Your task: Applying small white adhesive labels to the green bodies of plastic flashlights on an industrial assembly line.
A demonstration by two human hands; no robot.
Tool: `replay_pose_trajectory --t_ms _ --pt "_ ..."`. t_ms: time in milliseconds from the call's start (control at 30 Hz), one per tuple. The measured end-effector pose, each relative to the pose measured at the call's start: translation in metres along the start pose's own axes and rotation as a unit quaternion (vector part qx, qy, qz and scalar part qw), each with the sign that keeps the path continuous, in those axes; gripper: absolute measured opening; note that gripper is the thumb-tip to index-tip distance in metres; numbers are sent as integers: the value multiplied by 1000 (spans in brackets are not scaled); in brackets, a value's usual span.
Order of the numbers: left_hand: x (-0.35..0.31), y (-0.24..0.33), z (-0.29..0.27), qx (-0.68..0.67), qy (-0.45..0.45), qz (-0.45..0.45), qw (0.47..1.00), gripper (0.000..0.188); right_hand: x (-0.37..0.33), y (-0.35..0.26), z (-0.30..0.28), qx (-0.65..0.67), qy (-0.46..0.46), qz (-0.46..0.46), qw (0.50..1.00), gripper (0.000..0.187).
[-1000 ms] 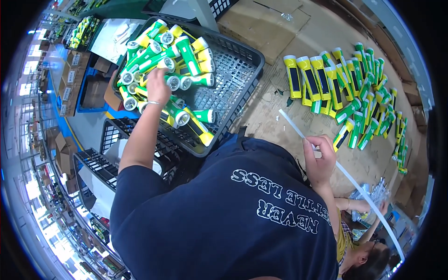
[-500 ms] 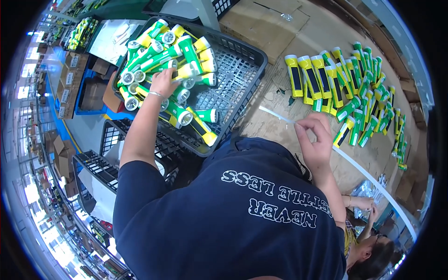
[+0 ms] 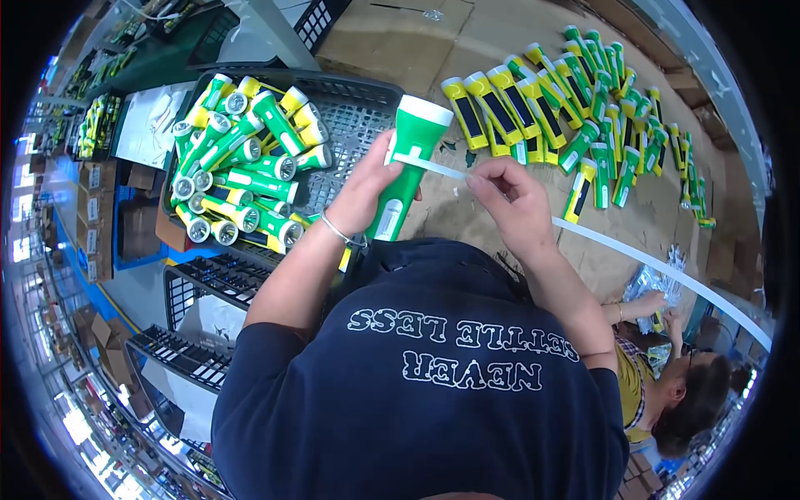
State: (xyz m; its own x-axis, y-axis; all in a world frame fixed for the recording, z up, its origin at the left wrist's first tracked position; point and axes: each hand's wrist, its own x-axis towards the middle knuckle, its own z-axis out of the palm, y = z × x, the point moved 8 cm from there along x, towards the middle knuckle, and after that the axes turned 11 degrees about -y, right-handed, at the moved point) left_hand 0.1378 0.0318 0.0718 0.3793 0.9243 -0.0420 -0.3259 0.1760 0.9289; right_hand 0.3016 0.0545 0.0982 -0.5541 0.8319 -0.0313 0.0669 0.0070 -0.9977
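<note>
Lifted out of the black crate point(image 3: 367, 108) since the earlier frame, a green flashlight point(image 3: 406, 167) now sits gripped upright in the left hand point(image 3: 367, 196). Right hand point(image 3: 517, 204) pinches a white strip point(image 3: 433, 167) against its head, so work has shifted from picking to fitting.

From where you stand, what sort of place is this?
Probably a factory assembly or packing bench. A black crate holds heaped green and yellow flashlights, more lie in rows on the cardboard-covered table, and another worker sits nearby.
</note>
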Motion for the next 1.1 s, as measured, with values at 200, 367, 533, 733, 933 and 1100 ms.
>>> replay_pose_trajectory --t_ms 200,367,533,733,933,1100 --pt "1 -1 17 -15 -27 -6 1000 47 -7 6 -8 13 12 26 1000 8" --pt "5 -10 23 -82 -21 -47 995 45 -9 11 -13 18 20 28 999 12" --pt "17 -24 27 -54 -3 -72 996 39 -15 -4 -20 -63 33 -15 997 11" --pt "51 -66 37 -60 10 -109 992 25 -37 -45 -13 -466 84 -190 860 12" --pt "94 -115 88 -85 -75 -180 977 24 -73 -28 -53 -530 131 -108 831 9" --pt "124 -130 137 -76 -161 -216 960 22 -110 -17 -94 -518 217 -47 826 9"
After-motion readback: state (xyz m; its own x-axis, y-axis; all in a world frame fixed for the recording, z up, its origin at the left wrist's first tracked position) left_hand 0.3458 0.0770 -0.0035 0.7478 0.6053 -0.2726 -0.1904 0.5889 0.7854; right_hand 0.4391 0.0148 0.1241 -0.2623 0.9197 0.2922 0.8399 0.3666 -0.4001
